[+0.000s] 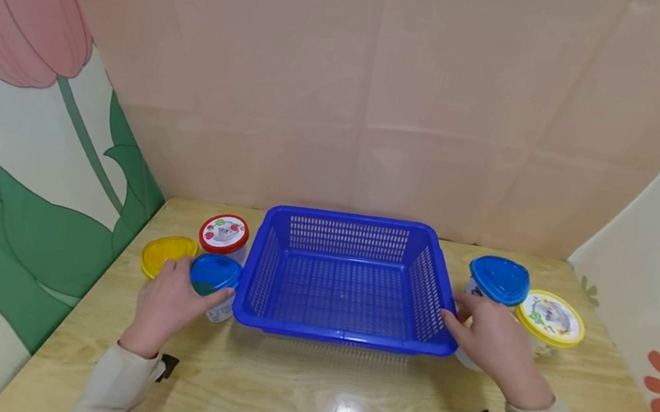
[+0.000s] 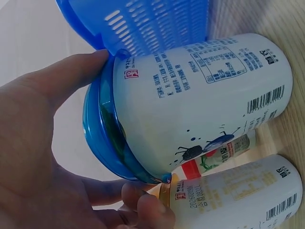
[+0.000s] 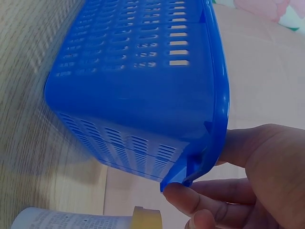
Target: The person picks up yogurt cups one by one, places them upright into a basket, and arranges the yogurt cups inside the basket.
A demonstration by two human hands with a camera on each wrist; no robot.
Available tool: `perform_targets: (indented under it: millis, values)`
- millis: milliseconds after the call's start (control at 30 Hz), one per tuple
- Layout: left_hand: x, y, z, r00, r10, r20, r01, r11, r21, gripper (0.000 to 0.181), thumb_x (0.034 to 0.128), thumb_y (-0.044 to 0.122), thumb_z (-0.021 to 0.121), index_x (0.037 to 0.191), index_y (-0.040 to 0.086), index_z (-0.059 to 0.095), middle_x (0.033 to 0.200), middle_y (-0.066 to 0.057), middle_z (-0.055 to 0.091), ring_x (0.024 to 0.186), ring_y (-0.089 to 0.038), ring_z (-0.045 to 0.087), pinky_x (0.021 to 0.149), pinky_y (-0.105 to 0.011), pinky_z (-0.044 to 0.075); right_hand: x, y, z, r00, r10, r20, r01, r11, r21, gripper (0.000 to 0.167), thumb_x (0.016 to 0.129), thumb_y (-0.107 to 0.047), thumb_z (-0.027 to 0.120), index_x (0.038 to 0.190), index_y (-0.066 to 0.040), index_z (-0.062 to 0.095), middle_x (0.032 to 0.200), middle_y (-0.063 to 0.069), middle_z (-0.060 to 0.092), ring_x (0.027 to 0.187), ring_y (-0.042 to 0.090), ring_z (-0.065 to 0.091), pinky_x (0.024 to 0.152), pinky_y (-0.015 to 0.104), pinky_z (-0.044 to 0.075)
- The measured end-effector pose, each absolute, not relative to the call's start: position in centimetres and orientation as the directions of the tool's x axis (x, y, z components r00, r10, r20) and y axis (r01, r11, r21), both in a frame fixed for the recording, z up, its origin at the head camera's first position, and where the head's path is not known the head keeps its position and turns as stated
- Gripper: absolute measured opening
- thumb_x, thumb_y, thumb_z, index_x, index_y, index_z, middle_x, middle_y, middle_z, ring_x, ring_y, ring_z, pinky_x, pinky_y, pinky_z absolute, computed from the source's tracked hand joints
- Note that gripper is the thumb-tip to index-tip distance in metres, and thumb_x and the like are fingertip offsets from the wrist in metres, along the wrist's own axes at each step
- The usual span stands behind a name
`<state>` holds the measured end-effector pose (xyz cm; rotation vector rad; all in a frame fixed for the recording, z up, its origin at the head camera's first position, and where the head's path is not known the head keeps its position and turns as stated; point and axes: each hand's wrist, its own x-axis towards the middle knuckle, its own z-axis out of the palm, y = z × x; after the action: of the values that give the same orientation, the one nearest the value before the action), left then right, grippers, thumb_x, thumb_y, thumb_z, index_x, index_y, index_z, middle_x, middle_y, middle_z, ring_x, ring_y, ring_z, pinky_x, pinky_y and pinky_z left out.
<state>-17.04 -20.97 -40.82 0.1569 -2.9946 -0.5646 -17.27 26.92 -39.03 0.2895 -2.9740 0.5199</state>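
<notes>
A blue plastic basket (image 1: 342, 336) stands on the table in the head view. To its left is a white tub with a blue lid (image 1: 216, 273), and my left hand (image 1: 168, 303) holds it by the lid. The left wrist view shows the thumb on one side of that tub's lid (image 2: 102, 124) and the curled fingers of the hand (image 2: 28, 129) at the other. At the basket's right rim is my right hand (image 1: 493, 340). In the right wrist view, thumb and fingers of this hand (image 3: 281, 176) pinch the basket's rim (image 3: 221, 90) near a corner.
Left of the basket are a yellow-lidded tub (image 1: 165, 255) and a red-lidded tub (image 1: 225, 233). On its right stand a blue-lidded tub (image 1: 498, 279) and a yellow-lidded tub (image 1: 550, 319). Below my right hand part of another white tub shows. A wall rises behind the table (image 1: 273, 399).
</notes>
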Motion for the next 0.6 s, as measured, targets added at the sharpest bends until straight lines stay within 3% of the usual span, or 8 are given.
perform_targets:
  millis: [267,600]
  values:
    - [-17.28,-20.90,-40.79,-0.988,-0.138,0.068,-0.100,0.911,0.401,0.108,0.0758,0.078,0.065,0.137,-0.009,0.045,0.122,-0.030,0.055,0.101,-0.042,0.059,0.080,-0.056,0.055,-17.40,26.89,-38.95,-0.982,-0.156,0.103,-0.182,0.921,-0.345,0.037,0.093,-0.027,0.070,0.114,0.004,0.067,0.082,0.007,0.069,0.061,0.013,0.055,0.051,0.027,0.048]
    - [-17.41,-20.92,-40.75,-0.988,-0.130,0.087,-0.083,0.909,0.409,0.101,0.0789,0.073,0.066,0.135,-0.009,0.046,0.124,-0.029,0.057,0.105,-0.041,0.058,0.083,-0.058,0.054,-17.46,26.90,-39.03,-0.983,-0.151,0.108,-0.179,0.924,-0.337,0.039,0.093,-0.026,0.070,0.116,0.005,0.066,0.083,0.008,0.069,0.060,0.014,0.054,0.050,0.026,0.047]
